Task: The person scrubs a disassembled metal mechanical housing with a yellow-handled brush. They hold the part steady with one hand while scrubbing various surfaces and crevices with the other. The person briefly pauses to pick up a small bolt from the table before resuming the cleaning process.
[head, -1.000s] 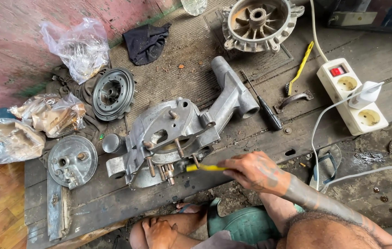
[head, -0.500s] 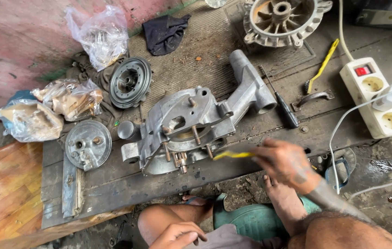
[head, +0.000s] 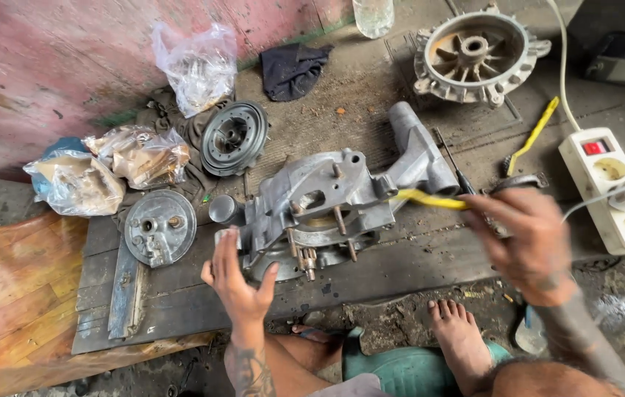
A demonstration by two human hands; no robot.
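Engine casing [head: 327, 202]: cast aluminium, matt grey, grimy. Brush handle [head: 430, 198] in right hand [head: 529, 235]: glossy yellow plastic. Tabletop [head: 415, 257]: rough weathered wood planks, oil-stained. Bags [head: 198, 62] upper left: crinkled clear plastic. Rag [head: 290, 70]: dark cloth. Power strip [head: 614, 191]: smooth white plastic.

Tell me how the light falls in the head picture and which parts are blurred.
Head view: soft, even daylight, faint shadows, no strong glare on the engine casing. The right hand and its yellow brush are slightly motion-blurred; the left hand at the casing is sharper. Edges bow a little from the wide lens.
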